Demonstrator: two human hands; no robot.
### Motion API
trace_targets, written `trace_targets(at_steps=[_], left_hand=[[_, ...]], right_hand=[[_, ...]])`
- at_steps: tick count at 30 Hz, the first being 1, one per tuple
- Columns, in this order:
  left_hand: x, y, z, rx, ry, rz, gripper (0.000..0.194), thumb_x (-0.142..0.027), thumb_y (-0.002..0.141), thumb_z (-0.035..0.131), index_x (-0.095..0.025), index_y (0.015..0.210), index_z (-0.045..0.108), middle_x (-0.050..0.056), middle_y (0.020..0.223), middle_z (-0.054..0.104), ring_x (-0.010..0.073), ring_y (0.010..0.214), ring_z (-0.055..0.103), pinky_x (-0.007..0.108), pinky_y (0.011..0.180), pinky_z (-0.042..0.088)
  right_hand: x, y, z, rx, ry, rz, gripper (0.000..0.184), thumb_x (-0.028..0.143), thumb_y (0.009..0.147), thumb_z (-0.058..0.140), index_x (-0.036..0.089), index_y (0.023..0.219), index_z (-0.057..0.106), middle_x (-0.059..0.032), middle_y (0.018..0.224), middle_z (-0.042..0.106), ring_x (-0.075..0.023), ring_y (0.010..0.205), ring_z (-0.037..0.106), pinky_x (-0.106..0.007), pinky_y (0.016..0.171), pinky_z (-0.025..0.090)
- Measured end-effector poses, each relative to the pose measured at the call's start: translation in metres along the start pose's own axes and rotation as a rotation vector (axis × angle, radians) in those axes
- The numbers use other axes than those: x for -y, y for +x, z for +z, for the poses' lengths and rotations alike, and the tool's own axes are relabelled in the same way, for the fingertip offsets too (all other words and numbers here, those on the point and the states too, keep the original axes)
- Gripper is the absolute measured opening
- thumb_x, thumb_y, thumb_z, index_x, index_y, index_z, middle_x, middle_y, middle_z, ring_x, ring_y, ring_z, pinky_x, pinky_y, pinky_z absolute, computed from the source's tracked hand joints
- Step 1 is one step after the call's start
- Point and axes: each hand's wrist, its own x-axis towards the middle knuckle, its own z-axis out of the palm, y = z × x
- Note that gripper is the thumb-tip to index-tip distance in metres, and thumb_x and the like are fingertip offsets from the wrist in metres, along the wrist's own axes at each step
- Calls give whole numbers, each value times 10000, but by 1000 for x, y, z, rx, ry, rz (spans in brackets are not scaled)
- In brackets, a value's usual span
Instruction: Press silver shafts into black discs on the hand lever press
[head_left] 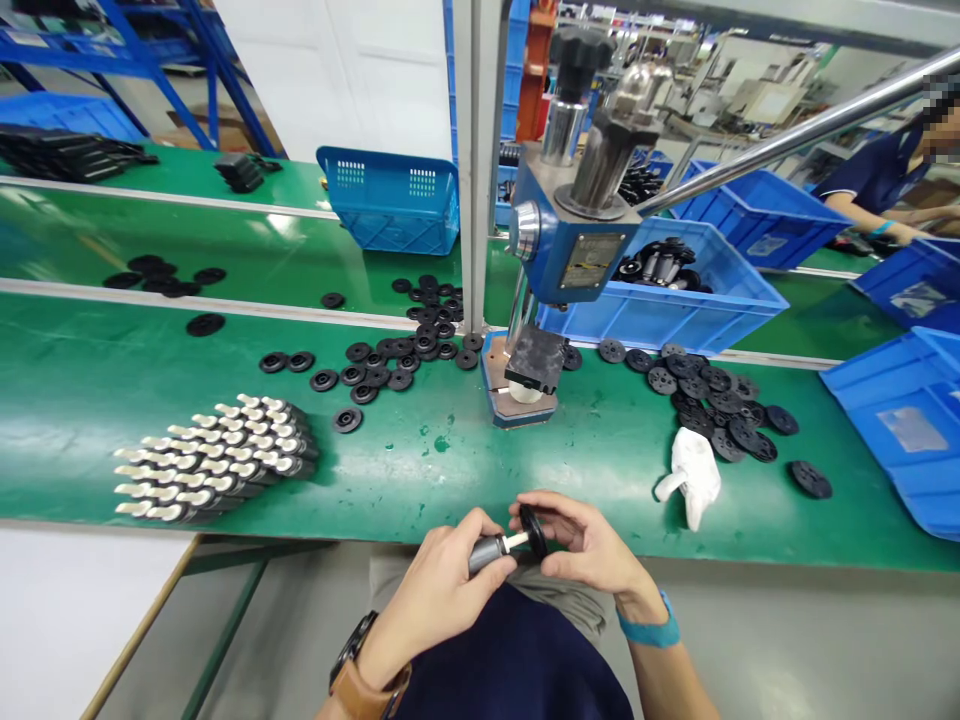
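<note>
My left hand (457, 565) is closed around a dark grey cylinder (487, 554) with a pale rod sticking out toward the right. At the rod's end, a round black disc (534, 532) stands on edge, with my right hand (589, 545) gripping it by the rim. Both hands are at the table's front edge, above my lap. Beyond them stands a blue lever press (574, 230), its black block over a small base (517, 405). To the left, several similar cylinders with cream tips (217, 460) stand in tight rows.
Loose black discs (375, 375) lie left of the press, and more discs (720, 400) lie right. A crumpled white cloth (690, 478) is near the right front. Blue bins (667, 315) and a blue basket (394, 200) stand behind. A co-worker (877, 180) is at far right.
</note>
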Motion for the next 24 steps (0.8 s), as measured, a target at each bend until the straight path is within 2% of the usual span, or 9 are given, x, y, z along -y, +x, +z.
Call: trace_targets(at_steps=[4,10,18,24], left_hand=[[3,2,-2,3,-103,-10,114,-347,929,578,-235,928,558,-47,721,612,169,669,543,282,668,362],[4,2,-1,3,-120,10,137,-363,923,592,-231,941,559,-40,751,626,165,698,543,275,681,381],[7,3,4,-15,-106,3,107,-323,905,604,-239,933,545,-36,810,664,171,733,569,274,701,411],[8,1,2,-16,-92,-4,98,-303,905,612,-243,948,548,-37,842,673,176,765,581,282,720,405]], right_hand=[[4,-3,-5,-82,-19,-105,653,370,766,916,312,1361,655,-95,1379,632,-258,1249,648,-409,1082,515],[4,-1,-1,-21,1,-25,722,424,740,926,274,1382,631,-115,1357,661,-273,1267,648,-434,1101,507],[-2,5,5,14,30,11,743,439,722,932,272,1381,632,-119,1356,657,-272,1241,661,-428,1075,525],[3,3,2,49,-68,10,716,355,754,922,316,1406,629,-84,1431,577,-273,1329,600,-428,1165,451]])
